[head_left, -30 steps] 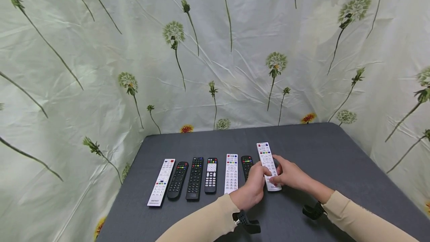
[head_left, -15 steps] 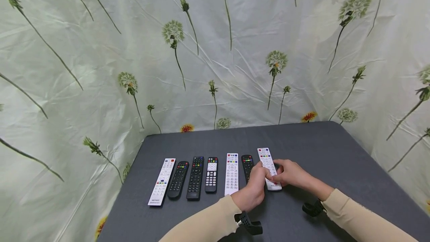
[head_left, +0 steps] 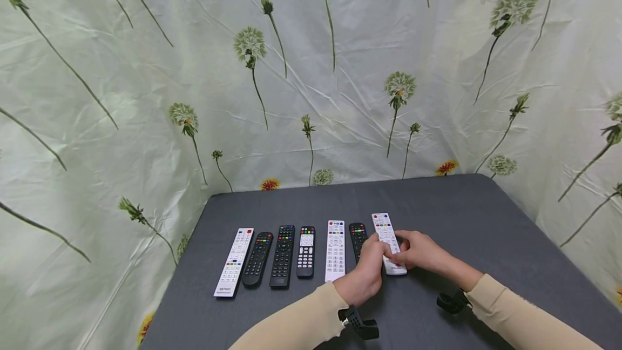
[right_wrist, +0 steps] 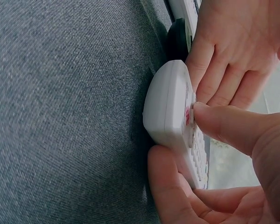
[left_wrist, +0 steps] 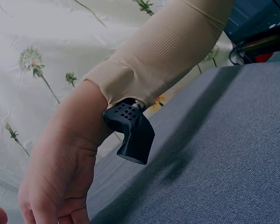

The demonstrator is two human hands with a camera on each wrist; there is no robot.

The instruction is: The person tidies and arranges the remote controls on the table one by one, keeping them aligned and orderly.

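A white remote control (head_left: 384, 229) with coloured buttons lies flat on the dark grey table, at the right end of a row of remotes. My right hand (head_left: 421, 253) grips its near right part; in the right wrist view the thumb (right_wrist: 233, 123) presses on the button face and a curled finger (right_wrist: 165, 179) sits at the lower side edge. From the left, my left hand (head_left: 364, 271) holds the same remote, its thumb over the near part. Its fingertips are hidden behind the remote in the right wrist view. Just left of it lies a black remote (head_left: 358, 239), partly covered by the left hand.
Further left in the row lie a white remote (head_left: 335, 253), a small black remote with white keys (head_left: 305, 253), two more black remotes (head_left: 282, 258) and a long white remote (head_left: 234, 263). A flowered curtain (head_left: 311, 69) hangs behind the table's far edge.
A second ago the white remote's far end was raised; it has come down toward me to lie flat. My right fingers have drawn in slightly around its near part.
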